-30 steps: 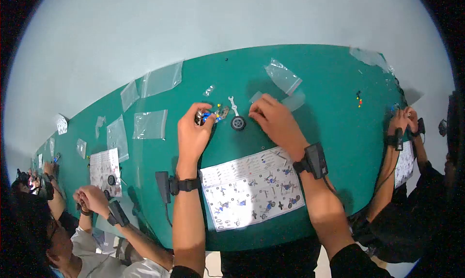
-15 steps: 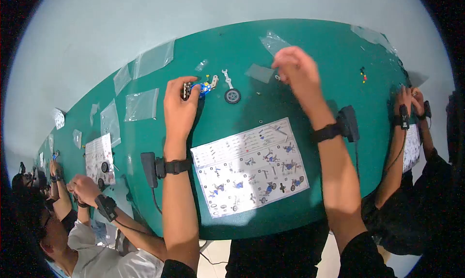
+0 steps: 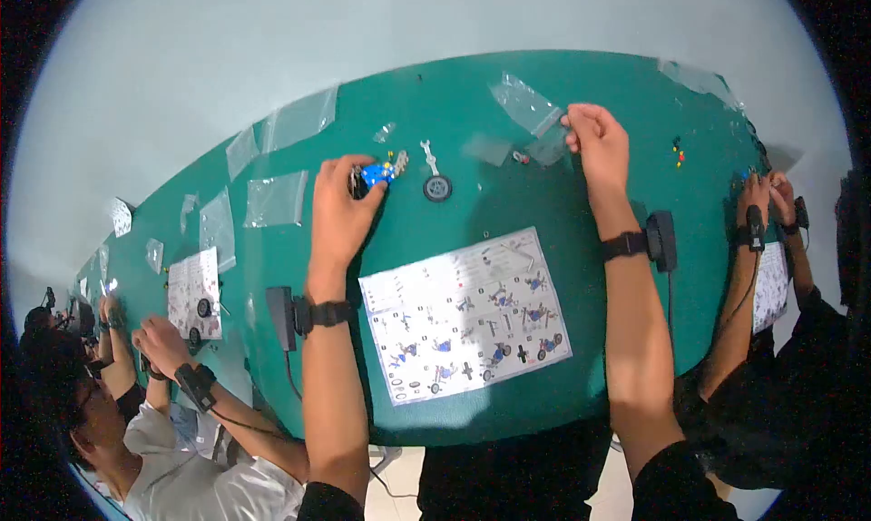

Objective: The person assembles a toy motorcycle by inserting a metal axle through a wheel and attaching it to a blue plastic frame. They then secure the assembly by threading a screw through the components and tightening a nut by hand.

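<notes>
My left hand point(image 3: 343, 208) is closed around a small blue toy-model assembly point(image 3: 374, 174) with grey perforated pieces; the palm hides part of it. Just right of it lie a grey wrench-shaped piece point(image 3: 429, 156) and a black-tyred wheel point(image 3: 437, 188). My right hand point(image 3: 599, 149) is raised at the right with its fingers curled together. Its fingertips are at the edge of clear plastic bags point(image 3: 526, 102); what they pinch, if anything, is too small to make out. A small grey-and-red part point(image 3: 520, 157) lies left of that hand.
A printed instruction sheet point(image 3: 467, 317) lies on the green table point(image 3: 535, 412) between my forearms. More clear bags point(image 3: 277, 199) lie at the left, and small coloured pieces point(image 3: 679, 155) at the right. Co-workers' hands point(image 3: 163, 347) are on both sides.
My right hand has moved right, uncovering more of the bags and the small grey-and-red part. My left hand has kept the blue assembly, which now shows more. The view has shifted slightly.
</notes>
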Available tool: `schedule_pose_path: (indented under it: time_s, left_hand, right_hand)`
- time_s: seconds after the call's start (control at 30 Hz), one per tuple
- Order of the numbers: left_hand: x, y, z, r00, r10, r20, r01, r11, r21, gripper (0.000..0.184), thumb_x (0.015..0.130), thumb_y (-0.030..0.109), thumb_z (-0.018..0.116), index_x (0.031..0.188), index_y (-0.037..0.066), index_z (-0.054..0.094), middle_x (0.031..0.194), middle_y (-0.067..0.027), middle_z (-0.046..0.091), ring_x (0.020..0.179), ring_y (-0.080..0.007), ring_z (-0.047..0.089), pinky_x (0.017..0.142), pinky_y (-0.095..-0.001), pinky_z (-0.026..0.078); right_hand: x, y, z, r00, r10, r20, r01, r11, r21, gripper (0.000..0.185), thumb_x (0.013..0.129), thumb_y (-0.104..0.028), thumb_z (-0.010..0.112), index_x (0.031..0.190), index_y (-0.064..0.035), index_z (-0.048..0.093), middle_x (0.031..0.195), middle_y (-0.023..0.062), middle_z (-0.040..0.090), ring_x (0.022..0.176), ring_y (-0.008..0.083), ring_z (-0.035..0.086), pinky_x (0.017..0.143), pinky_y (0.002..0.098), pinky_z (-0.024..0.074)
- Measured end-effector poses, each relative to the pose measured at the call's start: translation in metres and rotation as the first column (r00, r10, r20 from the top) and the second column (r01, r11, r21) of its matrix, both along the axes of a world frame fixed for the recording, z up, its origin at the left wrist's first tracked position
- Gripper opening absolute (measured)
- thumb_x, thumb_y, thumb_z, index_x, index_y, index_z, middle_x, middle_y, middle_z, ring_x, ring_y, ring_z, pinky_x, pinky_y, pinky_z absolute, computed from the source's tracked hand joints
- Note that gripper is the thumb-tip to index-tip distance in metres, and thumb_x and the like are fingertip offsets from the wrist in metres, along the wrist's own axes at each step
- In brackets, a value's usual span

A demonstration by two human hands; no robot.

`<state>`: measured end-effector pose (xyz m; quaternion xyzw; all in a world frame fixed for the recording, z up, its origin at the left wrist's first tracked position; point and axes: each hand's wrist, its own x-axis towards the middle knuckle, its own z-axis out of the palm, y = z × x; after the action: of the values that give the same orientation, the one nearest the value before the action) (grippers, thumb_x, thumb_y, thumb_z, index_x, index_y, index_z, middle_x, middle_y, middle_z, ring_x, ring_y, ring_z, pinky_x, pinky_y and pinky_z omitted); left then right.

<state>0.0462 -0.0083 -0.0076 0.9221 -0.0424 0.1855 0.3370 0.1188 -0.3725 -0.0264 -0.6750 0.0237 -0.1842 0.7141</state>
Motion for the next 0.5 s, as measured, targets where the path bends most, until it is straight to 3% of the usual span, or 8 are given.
schedule_pose_path:
  time_s: [0.1, 0.13, 0.27, 0.4, 0.5]
  left_hand:
    - [-0.001, -0.004, -0.003, 0.999, 0.009, 0.038, -0.010, 0.999, 0.038, 0.042, 0.085, 0.009, 0.084, 0.124, 0.008, 0.070, 0.116, -0.0155, 0.064, 0.106, -0.0330, 0.064, 0.094, -0.0391, 0.054]
    - [-0.001, -0.005, -0.004, 0.997, -0.015, 0.071, 0.012, 0.999, 0.042, 0.043, 0.084, 0.011, 0.085, 0.125, 0.009, 0.070, 0.119, -0.0155, 0.063, 0.111, -0.0337, 0.062, 0.100, -0.0405, 0.051]
    - [-0.013, -0.021, 0.004, 0.956, 0.039, 0.292, -0.115, 0.961, 0.250, 0.041, 0.087, 0.017, 0.084, 0.125, 0.010, 0.071, 0.117, -0.0144, 0.063, 0.117, -0.0344, 0.056, 0.107, -0.0440, 0.045]
    - [-0.054, -0.049, 0.037, 0.972, -0.234, 0.034, 0.224, 0.956, 0.189, 0.035, 0.092, 0.017, 0.079, 0.124, 0.008, 0.070, 0.110, -0.0139, 0.061, 0.108, -0.0337, 0.056, 0.096, -0.0432, 0.047]
    - [-0.060, -0.076, 0.032, 0.937, -0.336, 0.097, 0.305, 0.920, 0.245, 0.035, 0.092, 0.020, 0.080, 0.123, 0.006, 0.070, 0.109, -0.0143, 0.061, 0.106, -0.0323, 0.057, 0.096, -0.0414, 0.048]
  right_hand:
    - [0.005, 0.006, -0.007, 0.998, -0.056, 0.043, 0.059, 0.996, -0.069, 0.014, 0.103, -0.011, 0.068, 0.110, 0.0008, 0.069, 0.092, 0.0056, 0.076, 0.070, 0.0087, 0.063, 0.062, 0.0240, 0.0496]
    - [0.004, 0.007, -0.007, 0.997, -0.066, 0.039, 0.070, 0.993, -0.096, 0.014, 0.102, -0.011, 0.068, 0.110, 0.0008, 0.069, 0.092, 0.0056, 0.076, 0.070, 0.0087, 0.063, 0.062, 0.0238, 0.0495]
    - [0.003, 0.008, -0.006, 0.996, -0.076, 0.049, 0.083, 0.985, -0.152, 0.016, 0.100, -0.012, 0.069, 0.109, 0.0010, 0.070, 0.090, 0.0059, 0.076, 0.071, 0.0095, 0.066, 0.063, 0.0245, 0.0506]
    - [0.007, 0.004, -0.006, 0.996, -0.076, 0.050, 0.085, 0.974, -0.209, 0.017, 0.099, -0.016, 0.070, 0.106, 0.0001, 0.072, 0.090, 0.0067, 0.077, 0.073, 0.0113, 0.068, 0.066, 0.0279, 0.0539]
    - [0.003, 0.003, -0.010, 0.996, -0.063, 0.060, 0.074, 0.972, -0.223, 0.018, 0.099, -0.017, 0.070, 0.107, -0.0010, 0.073, 0.092, 0.0066, 0.078, 0.074, 0.0131, 0.069, 0.069, 0.0290, 0.0555]
